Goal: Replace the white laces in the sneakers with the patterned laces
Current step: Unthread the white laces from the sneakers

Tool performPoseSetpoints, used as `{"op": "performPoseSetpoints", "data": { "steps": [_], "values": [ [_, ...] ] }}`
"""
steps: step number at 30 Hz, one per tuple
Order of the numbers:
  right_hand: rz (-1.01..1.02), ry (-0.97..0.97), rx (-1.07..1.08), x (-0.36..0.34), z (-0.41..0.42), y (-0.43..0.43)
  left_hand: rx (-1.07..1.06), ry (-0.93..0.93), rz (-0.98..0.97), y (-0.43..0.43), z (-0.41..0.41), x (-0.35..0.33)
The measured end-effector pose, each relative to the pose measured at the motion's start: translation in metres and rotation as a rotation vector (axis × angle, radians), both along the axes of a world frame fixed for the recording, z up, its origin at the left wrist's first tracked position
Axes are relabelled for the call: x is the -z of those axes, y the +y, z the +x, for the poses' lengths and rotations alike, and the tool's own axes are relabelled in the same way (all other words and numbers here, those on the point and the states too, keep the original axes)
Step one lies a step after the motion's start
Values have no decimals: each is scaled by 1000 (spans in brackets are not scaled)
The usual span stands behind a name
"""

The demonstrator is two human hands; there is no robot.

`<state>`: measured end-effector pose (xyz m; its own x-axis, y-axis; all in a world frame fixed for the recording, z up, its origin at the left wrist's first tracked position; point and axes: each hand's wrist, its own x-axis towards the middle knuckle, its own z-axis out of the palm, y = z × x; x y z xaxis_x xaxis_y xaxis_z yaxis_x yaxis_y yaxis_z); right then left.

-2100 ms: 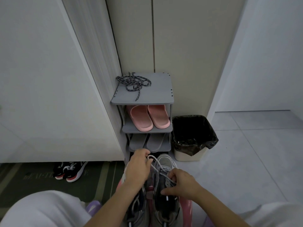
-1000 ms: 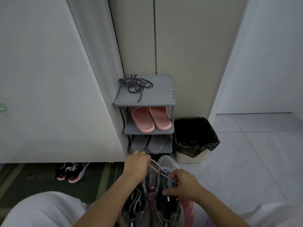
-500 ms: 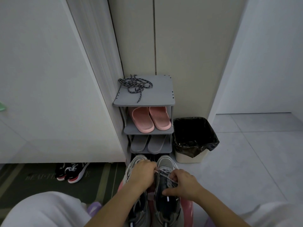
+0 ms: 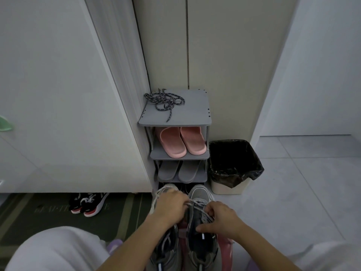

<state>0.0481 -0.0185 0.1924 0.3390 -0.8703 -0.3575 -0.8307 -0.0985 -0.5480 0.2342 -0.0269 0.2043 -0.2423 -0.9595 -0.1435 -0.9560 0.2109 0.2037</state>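
Observation:
Two grey sneakers stand side by side on a pink stool in front of me, the left sneaker and the right sneaker. The white lace crosses the right sneaker's upper eyelets. My left hand pinches the lace at the shoe's left side. My right hand grips the right sneaker's side near the tongue. The dark patterned laces lie in a loose heap on top of the grey shoe rack.
The rack holds pink slippers and grey slippers on lower shelves. A bin with a black liner stands right of it. Black and red sneakers sit on a dark mat at left. Tiled floor extends right.
My left hand has come down from a raised pull, and the white lace that stretched up from the right sneaker now lies low across it. My right hand has barely moved.

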Motion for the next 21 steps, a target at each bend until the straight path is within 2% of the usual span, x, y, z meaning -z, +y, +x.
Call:
{"op": "performPoseSetpoints", "data": {
  "steps": [4, 9, 15, 18, 21],
  "values": [
    [-4, 8, 3, -1, -1, 1, -61, -11, -3, 1, -16, 3],
    [11, 1, 9, -1, -1, 0, -147, 20, -78, -8, 7, -3],
    [0, -2, 4, 2, 0, 0, -261, -124, -77, -6, 42, 2],
    [-4, 0, 4, 1, -1, -1, -210, -123, -81, 0, 27, 3],
    [-6, 1, 7, 3, 0, -1, -62, -53, -105, 1, 1, 4]
  ]
}}
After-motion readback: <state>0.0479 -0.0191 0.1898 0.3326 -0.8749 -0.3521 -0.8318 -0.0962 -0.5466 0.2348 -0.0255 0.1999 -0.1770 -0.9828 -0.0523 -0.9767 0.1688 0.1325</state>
